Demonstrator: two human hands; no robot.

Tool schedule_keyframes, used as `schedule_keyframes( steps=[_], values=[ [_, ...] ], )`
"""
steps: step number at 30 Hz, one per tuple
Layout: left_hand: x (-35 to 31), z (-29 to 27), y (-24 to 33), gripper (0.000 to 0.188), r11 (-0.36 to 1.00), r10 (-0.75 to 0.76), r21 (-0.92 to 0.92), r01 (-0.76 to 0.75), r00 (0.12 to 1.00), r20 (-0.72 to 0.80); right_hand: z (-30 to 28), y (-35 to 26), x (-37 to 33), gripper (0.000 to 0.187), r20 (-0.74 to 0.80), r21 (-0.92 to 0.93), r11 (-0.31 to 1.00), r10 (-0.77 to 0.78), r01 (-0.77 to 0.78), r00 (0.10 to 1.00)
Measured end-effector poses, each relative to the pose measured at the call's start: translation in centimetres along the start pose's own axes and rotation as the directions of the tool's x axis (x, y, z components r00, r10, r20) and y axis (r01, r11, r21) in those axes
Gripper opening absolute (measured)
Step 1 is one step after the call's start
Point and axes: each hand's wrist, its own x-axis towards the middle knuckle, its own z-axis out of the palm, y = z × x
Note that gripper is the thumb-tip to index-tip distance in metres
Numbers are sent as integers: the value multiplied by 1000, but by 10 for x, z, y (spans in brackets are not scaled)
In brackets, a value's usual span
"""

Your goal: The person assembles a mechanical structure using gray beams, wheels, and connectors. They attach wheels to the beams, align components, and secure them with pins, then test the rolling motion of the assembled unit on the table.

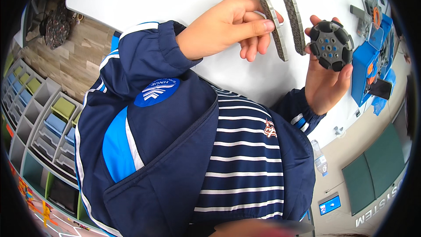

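Note:
A grey segmented track strip (280, 43) stretches up past the top edge of the head view. My left hand (237, 24) is closed on its edge, thumb on the near side and forefinger behind, with the other fingers curled loosely. Just to its right lies a second, similar strip (295, 19), which the left hand's grip does not reach. My right hand (326, 79) holds a round black omni wheel (328, 46) with rollers around its rim and blue and grey holes at its hub. The thumb presses the wheel's lower right, and fingertips show behind its upper and left edges.
Both hands are over a white table (131, 0). At the right stand a blue bin (360, 68) with parts in it and a dark phone-like slab (380, 88). A clear plastic bottle (319, 151) is lower right. Drawer shelves (41, 101) line the far left beside a wooden floor (81, 39).

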Motion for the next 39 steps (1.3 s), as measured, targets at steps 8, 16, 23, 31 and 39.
schedule_keyframes(
  steps=[8,16,23,31,39],
  values=[
    [3,1,-4,39,999,-14,29,16,997,-74,39,10,-17,30,-217,-559,820,-287,122,933],
    [2,-2,-8,36,1000,17,16,-15,996,-85,41,18,-12,21,-139,-823,519,-578,231,804],
    [1,-2,-9,35,1000,30,7,-30,996,-80,39,20,-11,52,-126,-579,764,-429,285,895],
    [2,0,-6,37,1000,29,11,-29,999,-44,39,29,-11,52,22,-765,492,-624,415,781],
    [1,2,-6,39,1000,-12,-21,11,1000,-21,45,27,-12,53,-44,-656,685,-455,318,889]
  ],
)
